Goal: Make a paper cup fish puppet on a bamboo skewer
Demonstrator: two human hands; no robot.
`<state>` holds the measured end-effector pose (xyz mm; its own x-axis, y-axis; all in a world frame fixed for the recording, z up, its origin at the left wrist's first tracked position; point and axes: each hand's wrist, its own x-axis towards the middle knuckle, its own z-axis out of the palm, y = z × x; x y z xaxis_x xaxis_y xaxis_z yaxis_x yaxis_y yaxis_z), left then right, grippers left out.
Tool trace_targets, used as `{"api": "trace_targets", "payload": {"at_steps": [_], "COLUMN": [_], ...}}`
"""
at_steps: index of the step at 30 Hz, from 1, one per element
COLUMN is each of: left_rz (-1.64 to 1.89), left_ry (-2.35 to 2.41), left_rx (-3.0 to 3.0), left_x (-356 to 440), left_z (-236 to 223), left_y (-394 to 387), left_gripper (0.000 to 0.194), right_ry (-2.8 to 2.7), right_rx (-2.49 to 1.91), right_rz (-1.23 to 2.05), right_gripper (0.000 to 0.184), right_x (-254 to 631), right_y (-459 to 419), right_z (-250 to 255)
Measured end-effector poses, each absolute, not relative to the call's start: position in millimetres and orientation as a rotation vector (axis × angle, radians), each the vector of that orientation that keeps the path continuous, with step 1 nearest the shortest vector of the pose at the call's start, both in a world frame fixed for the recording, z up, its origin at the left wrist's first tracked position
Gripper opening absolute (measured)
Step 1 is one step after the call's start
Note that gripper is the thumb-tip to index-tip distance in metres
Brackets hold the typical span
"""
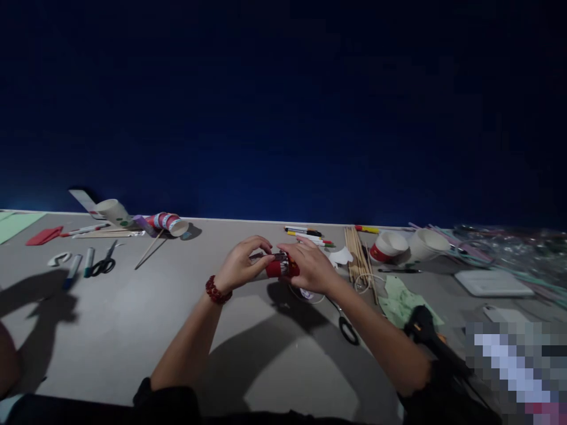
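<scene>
Between my two hands is a red-and-white paper cup [274, 269], held on its side a little above the table; my fingers cover much of it. My left hand [246, 261], with a red beaded bracelet at the wrist, has its thumb and fingers closed round the left end. On the other end, my right hand [310, 265] curls over the red part with its fingers bent. Close to the right hand lie a piece of white cut paper [341, 256] and, partly under the forearm, black-handled scissors [349, 330].
Right side: wooden sticks [354, 254], two paper cups [427, 245], green crumpled paper [396, 298], a black glue gun [420, 324] and clear plastic wrapping [514, 248]. Markers [308, 236] lie behind my hands. At left are a striped cup [166, 223], scissors [104, 265] and more markers [73, 270].
</scene>
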<state>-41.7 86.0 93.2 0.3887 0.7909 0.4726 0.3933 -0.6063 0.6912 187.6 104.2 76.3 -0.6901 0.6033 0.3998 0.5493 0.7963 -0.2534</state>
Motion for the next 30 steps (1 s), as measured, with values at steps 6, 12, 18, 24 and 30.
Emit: {"api": "trace_targets", "payload": {"at_steps": [6, 12, 18, 24, 30], "left_rz": [1.128, 1.142, 1.125, 1.125, 1.135], "left_ry": [1.025, 1.048, 1.095, 1.065, 1.049], "left_rx": [2.179, 2.189, 2.213, 2.198, 2.197], "left_x": [-38, -35, -33, -31, -29], "left_z": [90, 88, 88, 87, 86], "left_y": [86, 86, 84, 83, 84], "left_gripper": [0.002, 0.003, 0.006, 0.013, 0.010], "right_ry": [-2.518, -2.527, -2.534, -2.551, -2.554], "right_rx": [-0.869, -0.859, -0.873, -0.876, -0.863], "right_rz": [0.154, 0.132, 0.135, 0.121, 0.108], "right_gripper": [0.067, 0.067, 0.066, 0.066, 0.066], "right_x": [189, 190, 191, 190, 189], "right_y": [103, 104, 103, 102, 102], "right_z": [77, 76, 77, 79, 79]}}
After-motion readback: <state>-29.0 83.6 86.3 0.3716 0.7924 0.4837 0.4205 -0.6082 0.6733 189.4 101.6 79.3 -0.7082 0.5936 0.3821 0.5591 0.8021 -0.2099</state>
